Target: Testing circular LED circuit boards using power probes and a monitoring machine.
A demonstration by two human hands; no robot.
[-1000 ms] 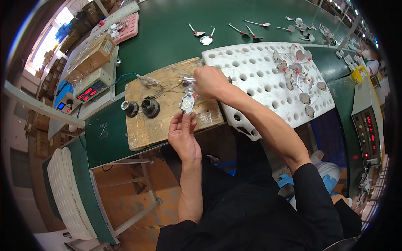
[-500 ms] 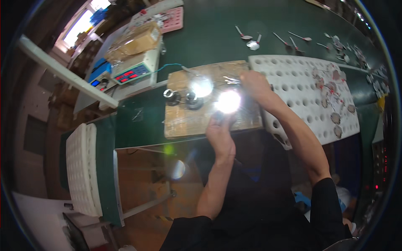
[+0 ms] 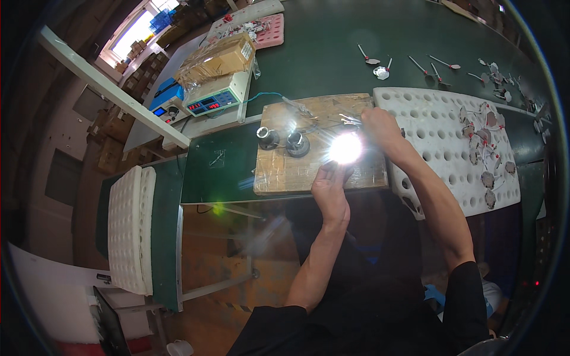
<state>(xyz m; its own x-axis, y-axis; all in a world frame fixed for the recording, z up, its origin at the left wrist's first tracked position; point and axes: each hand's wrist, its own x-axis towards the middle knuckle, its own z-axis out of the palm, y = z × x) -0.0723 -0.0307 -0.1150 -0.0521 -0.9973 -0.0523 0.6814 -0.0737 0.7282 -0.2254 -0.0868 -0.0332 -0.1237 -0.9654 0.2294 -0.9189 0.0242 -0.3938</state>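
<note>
Over a wooden board (image 3: 282, 175) wrapped in clear film, my left hand (image 3: 331, 191) pinches the lower edge of a small glowing LED light (image 3: 345, 148). Its glare hides the shape of the piece and my fingertips. My right hand (image 3: 383, 129) is closed just beyond and to the right of the light. Thin pale wires (image 3: 350, 120) poke out to the left from its fingers; what else it grips is hidden. On the left of the board stand two black round holders with metal rings, a smaller one (image 3: 267, 138) and a larger one (image 3: 297, 145).
A white foam tray with holes (image 3: 436, 139) borders the board on the right, bearing several wired discs (image 3: 488, 178). More wired discs (image 3: 381, 72) lie on the green table (image 3: 320, 41). A power meter (image 3: 211, 102) and cardboard box (image 3: 219, 58) stand back left; foam trays (image 3: 127, 231) lean left.
The whole view has shifted, so everything sits further right in it. Glare over the black holders has shrunk. Both hands keep nearly the same place over the board, and the light still glows.
</note>
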